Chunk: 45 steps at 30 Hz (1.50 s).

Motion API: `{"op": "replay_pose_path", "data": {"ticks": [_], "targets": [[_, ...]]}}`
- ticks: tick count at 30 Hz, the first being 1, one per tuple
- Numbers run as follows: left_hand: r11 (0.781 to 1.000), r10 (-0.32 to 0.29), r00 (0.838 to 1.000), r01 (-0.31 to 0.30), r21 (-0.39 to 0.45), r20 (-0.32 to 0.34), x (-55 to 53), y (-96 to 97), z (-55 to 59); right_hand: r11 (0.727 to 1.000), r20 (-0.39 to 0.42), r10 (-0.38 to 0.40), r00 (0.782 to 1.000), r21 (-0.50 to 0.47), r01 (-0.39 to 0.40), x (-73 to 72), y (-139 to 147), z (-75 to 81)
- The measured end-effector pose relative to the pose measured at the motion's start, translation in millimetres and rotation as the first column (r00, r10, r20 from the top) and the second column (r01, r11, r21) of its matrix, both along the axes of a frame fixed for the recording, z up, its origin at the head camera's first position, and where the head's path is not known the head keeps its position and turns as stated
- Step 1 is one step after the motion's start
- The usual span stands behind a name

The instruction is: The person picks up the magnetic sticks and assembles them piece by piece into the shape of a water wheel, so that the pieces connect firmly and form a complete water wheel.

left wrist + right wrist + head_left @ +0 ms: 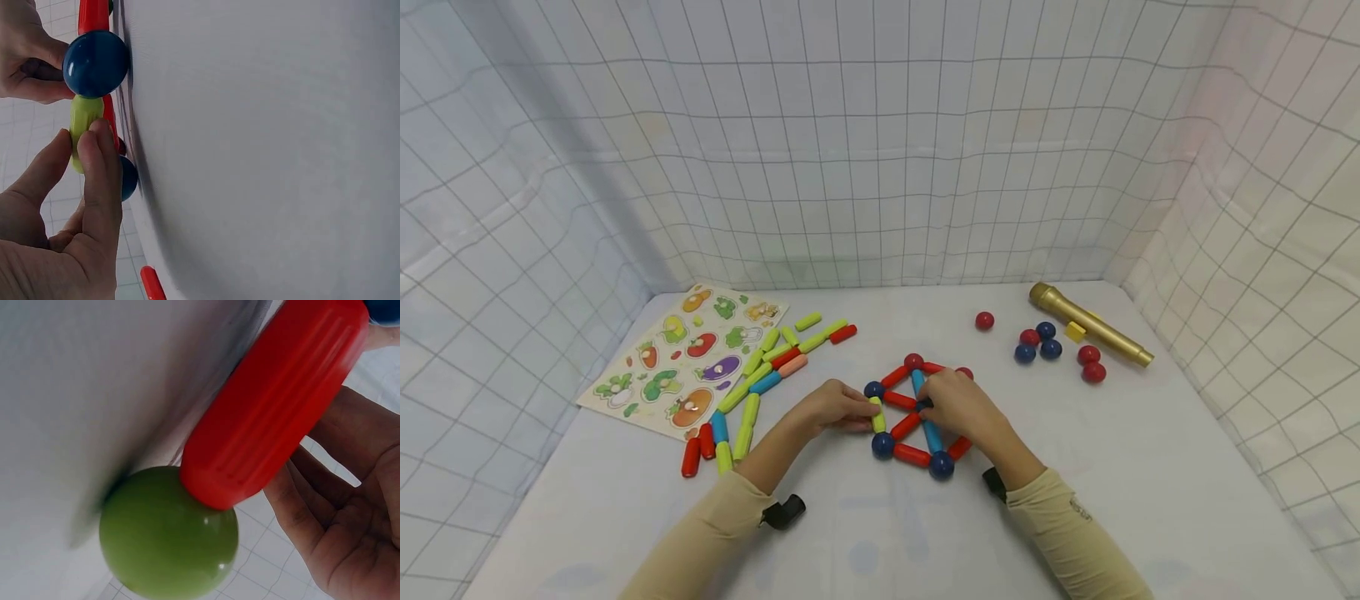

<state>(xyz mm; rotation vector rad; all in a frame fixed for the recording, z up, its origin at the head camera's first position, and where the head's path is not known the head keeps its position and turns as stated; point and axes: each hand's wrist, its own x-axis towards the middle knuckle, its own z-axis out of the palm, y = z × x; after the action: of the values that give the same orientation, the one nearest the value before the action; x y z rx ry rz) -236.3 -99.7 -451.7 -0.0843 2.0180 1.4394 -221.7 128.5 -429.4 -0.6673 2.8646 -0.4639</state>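
A flat frame of rods and balls lies on the table between the hands, with red rods (pixel 912 455), blue rods (pixel 932 436) and blue balls (pixel 942 465). My left hand (pixel 842 407) pinches a yellow-green rod (pixel 86 128) between thumb and fingers, on the frame's left side. One end of that rod meets a near blue ball (pixel 95 64); another blue ball (pixel 874 390) is by its far end. My right hand (pixel 958 404) reaches over the frame, its fingertips gripping the middle blue ball, mostly hidden. A green ball (pixel 169 534) joins a red rod (pixel 275 403) beside this hand.
Loose yellow-green, red and blue rods (pixel 765 382) lie at the left, by a vegetable picture sheet (pixel 655 367). Several red and blue balls (pixel 1051 349), a yellow block (pixel 1075 332) and a gold microphone-shaped stick (pixel 1093 325) lie at the back right. Grid-patterned cloth walls (pixel 880 167) surround the table.
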Motion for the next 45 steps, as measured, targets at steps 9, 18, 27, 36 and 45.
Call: {"op": "replay_pose_path", "data": {"ticks": [9,18,27,36,45], "targets": [[0.999,-0.007,0.998,0.009,-0.037,0.064,-4.0,2.7,-7.3,1.000,-0.004,0.016,1.000,0.005,-0.016,1.9,-1,0.5],[1.000,0.002,0.996,0.000,-0.024,0.090,-4.3,-2.7,-6.5,0.999,-0.016,0.044,0.999,0.027,-0.044,0.9,-3,2.0],[0.905,-0.175,0.969,0.089,-0.416,-0.175,-4.4,-23.0,18.6,0.993,0.021,0.119,0.993,-0.013,-0.118,4.3,-8,2.7],[0.877,-0.202,0.936,0.042,-0.478,-0.289,10.2,-23.0,17.8,0.999,0.034,0.046,0.998,0.017,-0.047,25.1,-10,13.8],[0.831,-0.252,0.917,0.041,-0.555,-0.309,31.9,-20.7,24.5,1.000,0.183,-0.028,0.983,-0.001,0.029,54.5,21,8.1]]}}
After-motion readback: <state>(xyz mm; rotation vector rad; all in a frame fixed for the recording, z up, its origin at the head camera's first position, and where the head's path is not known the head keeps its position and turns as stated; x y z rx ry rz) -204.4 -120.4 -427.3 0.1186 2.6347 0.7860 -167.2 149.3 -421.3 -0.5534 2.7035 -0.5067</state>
